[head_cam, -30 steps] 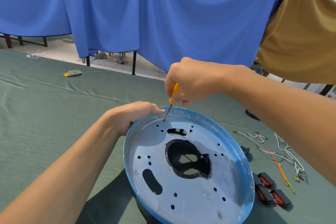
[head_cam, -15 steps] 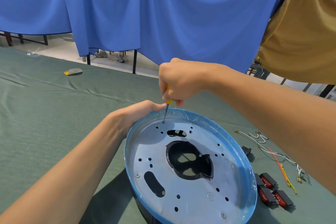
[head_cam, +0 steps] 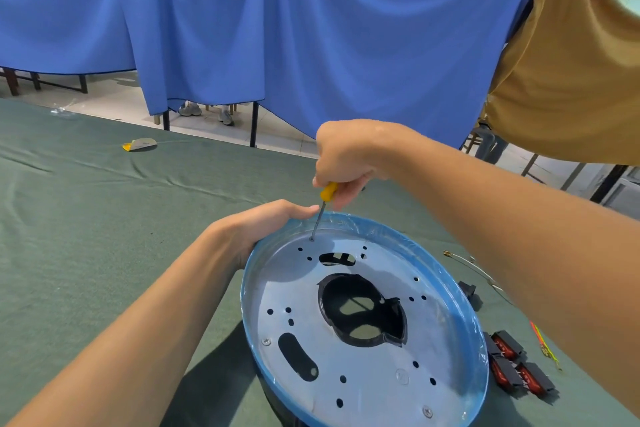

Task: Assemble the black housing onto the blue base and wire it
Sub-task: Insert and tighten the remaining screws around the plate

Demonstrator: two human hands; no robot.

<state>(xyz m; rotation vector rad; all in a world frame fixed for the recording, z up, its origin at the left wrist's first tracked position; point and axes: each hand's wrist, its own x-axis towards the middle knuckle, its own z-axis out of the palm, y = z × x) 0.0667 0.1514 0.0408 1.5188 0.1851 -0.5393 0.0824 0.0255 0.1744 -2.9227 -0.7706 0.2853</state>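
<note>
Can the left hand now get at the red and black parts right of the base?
Probably not: the left hand holds the blue base by its rim; base and right forearm lie between it and the parts.

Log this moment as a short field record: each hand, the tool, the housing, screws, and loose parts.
left hand: left hand grips the far-left rim of the blue base
right hand: right hand holds the screwdriver
tool tip: down in a hole at the plate's far edge
black housing: black housing under the base, seen through the central opening
screws: two seated, one at screw
loose parts: black-and-red components on the green cloth, right of the base
</note>
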